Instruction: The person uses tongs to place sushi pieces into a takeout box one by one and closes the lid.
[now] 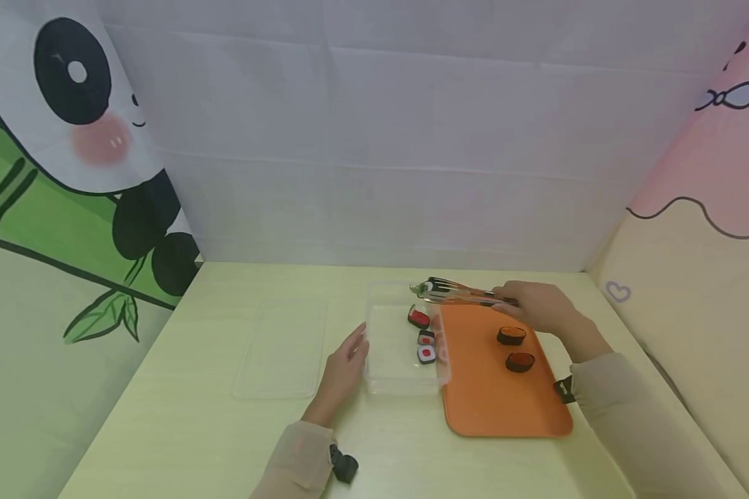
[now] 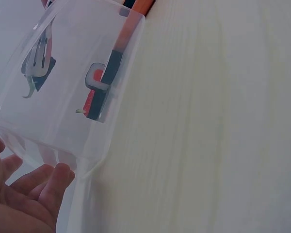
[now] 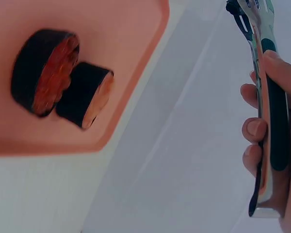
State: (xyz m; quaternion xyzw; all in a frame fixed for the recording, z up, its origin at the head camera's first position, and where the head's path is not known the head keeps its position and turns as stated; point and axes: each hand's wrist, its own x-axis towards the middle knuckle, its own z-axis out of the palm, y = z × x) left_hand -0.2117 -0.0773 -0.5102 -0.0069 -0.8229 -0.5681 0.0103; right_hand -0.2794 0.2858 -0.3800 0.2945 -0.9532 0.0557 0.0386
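My right hand [image 1: 539, 305] grips metal tongs [image 3: 275, 121] with dark handle inlays. Their tips pinch a dark sushi piece with a green garnish [image 2: 47, 74], over the far part of a clear plastic box [image 1: 390, 357]. Inside the box, along its right side, lie a red-topped sushi piece [image 1: 419, 318] and two small rolls with red centres [image 1: 426, 355]. The fingers of my left hand [image 1: 342, 371] rest against the box's left wall, loosely bent in the left wrist view.
An orange tray [image 1: 474, 412] sits to the right, against the box. On it stand two seaweed-wrapped sushi pieces, one orange-topped [image 1: 510, 336] and one red-topped [image 1: 520, 362]. A clear flat lid [image 1: 281, 353] lies left of the box. A pale wall [image 1: 374, 173] rises behind the table.
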